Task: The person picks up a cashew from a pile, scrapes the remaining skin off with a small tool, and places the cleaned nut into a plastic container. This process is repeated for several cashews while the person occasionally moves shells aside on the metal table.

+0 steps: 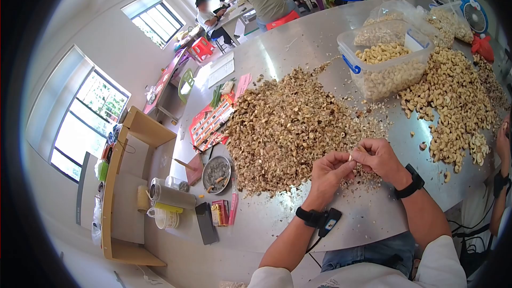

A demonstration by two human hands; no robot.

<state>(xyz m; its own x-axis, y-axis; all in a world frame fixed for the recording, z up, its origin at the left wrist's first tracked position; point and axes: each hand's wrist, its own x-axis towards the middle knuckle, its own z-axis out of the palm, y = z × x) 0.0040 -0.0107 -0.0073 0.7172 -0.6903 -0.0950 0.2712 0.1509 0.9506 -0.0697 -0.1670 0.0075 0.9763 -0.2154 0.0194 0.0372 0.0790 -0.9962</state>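
Note:
My left hand (329, 175) and my right hand (381, 161) meet at the fingertips over the near right edge of a big heap of brown cashew skins and shell bits (290, 128). Between the pinched fingers shows a small pale cashew nut (350, 158), mostly covered by them. Both hands are closed on it. To the right of my right hand spreads a pile of pale cashew nuts (450, 109). Behind that hand stands a clear plastic box (368, 82) with blue clips, partly filled with cashews.
On the left of the metal table (266, 224) are an ashtray (217, 175), a steel flask (173, 196), cigarette packs (220, 213) and a dark box (206, 224). Bags of nuts (448, 24) and a small fan (474, 15) stand far right. Another person's arm (502, 149) reaches in at the right edge.

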